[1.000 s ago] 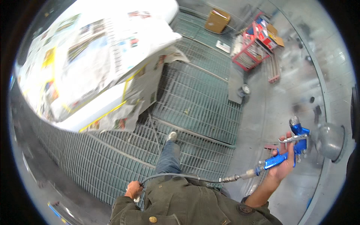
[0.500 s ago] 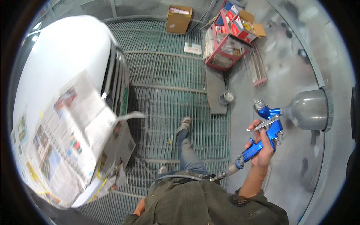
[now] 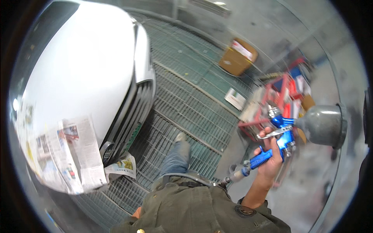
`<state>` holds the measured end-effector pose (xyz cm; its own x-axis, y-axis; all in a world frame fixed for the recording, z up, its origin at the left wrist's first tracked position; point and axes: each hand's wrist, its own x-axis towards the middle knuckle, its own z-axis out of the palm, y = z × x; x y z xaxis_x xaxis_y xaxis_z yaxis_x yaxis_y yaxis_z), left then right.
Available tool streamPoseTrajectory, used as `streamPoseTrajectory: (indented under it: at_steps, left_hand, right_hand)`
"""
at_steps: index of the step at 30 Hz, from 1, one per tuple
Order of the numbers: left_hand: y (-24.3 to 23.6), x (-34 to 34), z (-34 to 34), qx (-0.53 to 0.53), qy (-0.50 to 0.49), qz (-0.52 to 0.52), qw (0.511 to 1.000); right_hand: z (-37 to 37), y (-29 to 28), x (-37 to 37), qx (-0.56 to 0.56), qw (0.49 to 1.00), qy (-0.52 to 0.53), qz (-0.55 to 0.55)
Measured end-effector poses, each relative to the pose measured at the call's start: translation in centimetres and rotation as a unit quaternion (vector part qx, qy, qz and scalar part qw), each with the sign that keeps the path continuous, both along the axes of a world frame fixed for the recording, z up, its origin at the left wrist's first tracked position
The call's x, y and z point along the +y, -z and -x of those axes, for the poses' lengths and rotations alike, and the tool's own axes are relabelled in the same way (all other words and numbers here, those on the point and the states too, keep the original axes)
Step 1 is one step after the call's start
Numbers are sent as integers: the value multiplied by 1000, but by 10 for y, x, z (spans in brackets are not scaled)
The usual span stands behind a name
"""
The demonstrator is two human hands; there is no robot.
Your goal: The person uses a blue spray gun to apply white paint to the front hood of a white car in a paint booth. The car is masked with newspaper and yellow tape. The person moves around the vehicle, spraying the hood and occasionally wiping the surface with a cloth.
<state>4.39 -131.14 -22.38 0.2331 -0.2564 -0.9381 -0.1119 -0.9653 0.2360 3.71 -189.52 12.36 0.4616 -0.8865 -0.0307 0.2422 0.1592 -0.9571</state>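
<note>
My right hand is wrapped round the grip of a blue spray gun, with its fingers at the silver trigger. A grey paint cup sits on the gun, pointing to the right. From the base of the grip, a clear fitting leads to a hose beside my jacket. Only a sliver of skin of my left arm shows beside the jacket; the left hand is out of sight. To my left stands a white car with newspaper sheets over its front end.
A slatted grating floor lies between car and wall. Ahead stand a cardboard box and a red cart loaded with boxes, partly behind the spray gun. A white flat packet lies on the grating. The car's dark grille faces the walkway.
My view has turned left and I have stepped along the grating. The cart and cardboard box now appear farther right, and more of the car shows. The spray gun stays in my right hand.
</note>
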Motion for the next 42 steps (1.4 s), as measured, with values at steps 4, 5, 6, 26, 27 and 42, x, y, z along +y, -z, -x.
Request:
streamPoseTrajectory:
  at_steps: [4, 5, 6, 26, 27, 42]
  left_hand:
    - [24, -130, -29, -7, -59, 2, 998]
    - [37, -165, -42, -12, -70, 7, 997]
    - [41, -197, -58, -16, -77, 7, 997]
    - [14, -631, -391, 4, -275, -26, 961]
    - [16, -661, -406, 4, -295, -26, 955]
    - [-2, -937, -687, 34, -489, -21, 872]
  right_hand:
    - [-86, 21, -101, -19, 996, -80, 36]
    - [-112, 20, -123, -23, 995, -85, 41]
    - [-135, 20, -148, -26, 995, -83, 40]
    - [-642, 56, -589, -67, 970, -232, -40]
    - [-675, 54, -611, -64, 960, -266, -56]
    - [-1175, 65, -674, -15, 846, -529, -65]
